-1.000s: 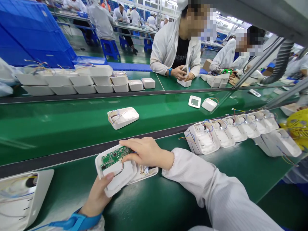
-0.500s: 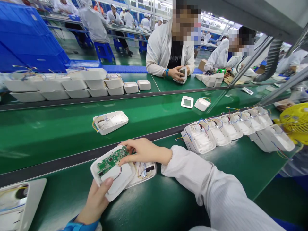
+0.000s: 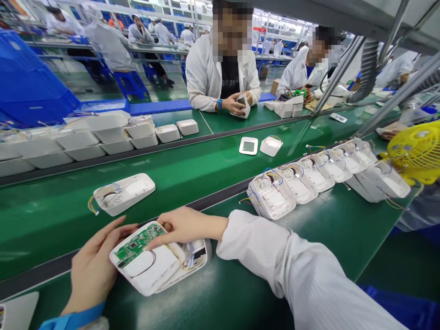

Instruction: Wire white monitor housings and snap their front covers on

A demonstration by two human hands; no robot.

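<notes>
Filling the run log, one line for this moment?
left hand: open beside white panel; right hand: pinching panel at green circuit board; partly under panel: wired white housing; belt: wired casing

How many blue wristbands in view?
2: one wristband on the left hand's wrist, bottom left; another band on the wrist of the facing co-worker across the green belt. More may be hidden.

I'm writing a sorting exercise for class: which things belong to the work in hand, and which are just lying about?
In the work:
circuit board
shell under it
wired housing

Seemingly lying about:
yellow fan
display panel
blue crates
housing row, perhaps stock
</notes>
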